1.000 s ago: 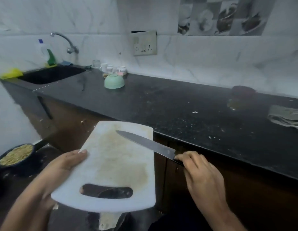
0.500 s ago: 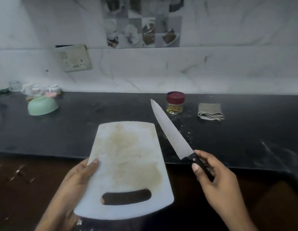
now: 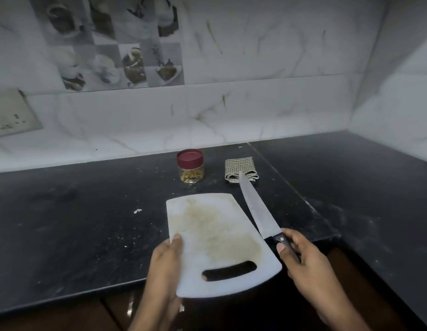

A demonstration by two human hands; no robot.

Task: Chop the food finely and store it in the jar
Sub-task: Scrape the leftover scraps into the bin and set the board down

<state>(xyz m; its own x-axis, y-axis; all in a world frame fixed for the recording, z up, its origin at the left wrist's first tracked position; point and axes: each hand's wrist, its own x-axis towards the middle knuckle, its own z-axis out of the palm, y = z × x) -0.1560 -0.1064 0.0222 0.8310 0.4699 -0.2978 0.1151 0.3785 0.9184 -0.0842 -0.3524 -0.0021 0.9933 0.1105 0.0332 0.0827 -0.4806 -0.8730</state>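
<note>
So right now the left hand grips the left edge of the white chopping board, thumb on top, and the right hand is wrapped round the black handle of a big chef's knife, blade pointing away toward the back wall. The board is stained yellowish-brown in the middle and has nothing on it. It looks like it's hovering over the front edge of the dark worktop, with the handle-slot end hanging past the edge, though I can't say for sure whether the far end is touching down.

The jar, clear with a dark red lid screwed on and a little yellowish stuff in the bottom, sits near the back wall just beyond the board. A folded checked cloth lies to its right, and the knife tip overlaps it in view.

My take on the step: get the board fully onto the worktop, flat, no overhang, before anything else. Keep that blade pointed away and lay it down beside the board, not on it. I don't see any unchopped food around, so that needs fetching.

Labels or writing: none readable, jar's unlabelled and the knife shows no brand.
</note>
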